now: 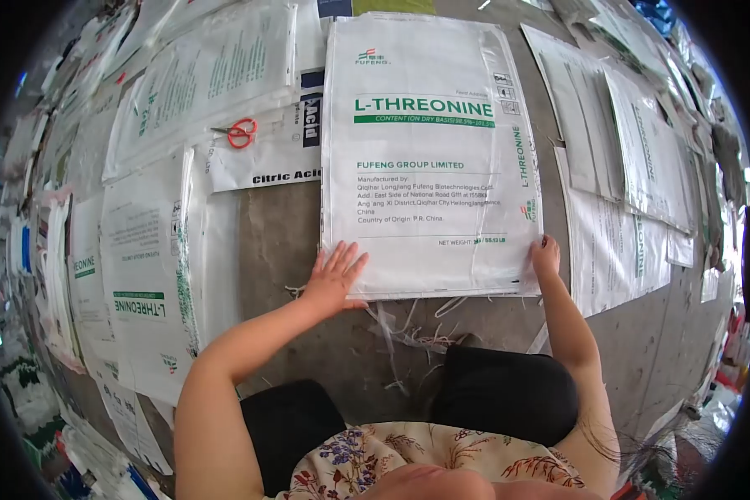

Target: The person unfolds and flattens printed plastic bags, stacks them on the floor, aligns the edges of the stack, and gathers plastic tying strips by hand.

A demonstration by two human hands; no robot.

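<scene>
A flat white L-Threonine sack (425, 192) with green print lies in front of me, apparently on top of others, as layered edges show along its side. My left hand (336, 277) rests on its lower left corner, fingers spread and flat. At the lower right edge my right hand (545, 257) is closed with curled fingers, gripping the sack's border. Red-handled scissors (241, 133) lie to the left, on a white sack printed "Citric Acid" (267, 171).
Stacks of flat white sacks lie to the left (142, 267) and right (650, 158). Loose white strings (392, 329) are scattered on the grey concrete floor (275, 242) by my knees. More sacks crowd the outer edges.
</scene>
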